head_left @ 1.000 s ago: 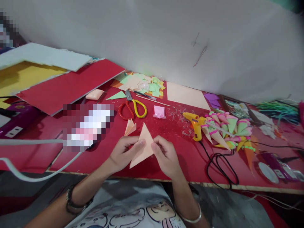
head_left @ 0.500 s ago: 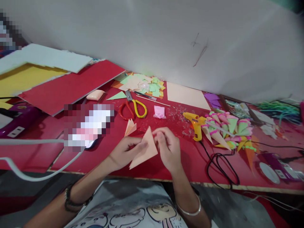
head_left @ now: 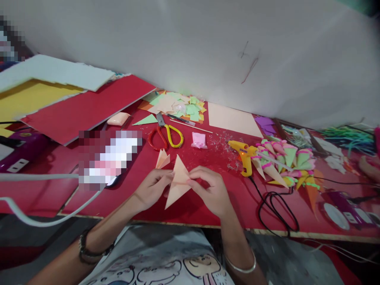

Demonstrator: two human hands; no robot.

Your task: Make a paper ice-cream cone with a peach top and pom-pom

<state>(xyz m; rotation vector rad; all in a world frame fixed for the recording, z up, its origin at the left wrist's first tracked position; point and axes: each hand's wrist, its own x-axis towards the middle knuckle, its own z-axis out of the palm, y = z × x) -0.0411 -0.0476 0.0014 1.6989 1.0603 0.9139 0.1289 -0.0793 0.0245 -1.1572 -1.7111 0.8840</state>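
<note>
A folded sheet of peach paper [head_left: 179, 183] is held up between both hands above the red table, one corner pointing up and another down toward me. My left hand [head_left: 157, 185] pinches its left edge, thumb in front. At the right edge, my right hand [head_left: 210, 187] grips the paper between thumb and fingers. Just beyond my left hand lies a small folded peach paper piece [head_left: 162, 159]. Behind it rest scissors [head_left: 174, 137] with one red and one yellow handle. A small pink packet [head_left: 199, 140] lies beyond my right hand.
A yellow glue gun [head_left: 246, 156] with a black cord stands right, beside a pile of small paper cones [head_left: 286, 158]. Left are a phone [head_left: 118, 156], a white cable and large coloured boards [head_left: 89, 107]. Paper pieces [head_left: 175, 103] lie at the back. Another person's hand [head_left: 369, 168] shows far right.
My right hand has closed on the paper's right edge and moved slightly lower. The paper has turned, its top corner shifting left. Another person's hand has come into view at the far right.
</note>
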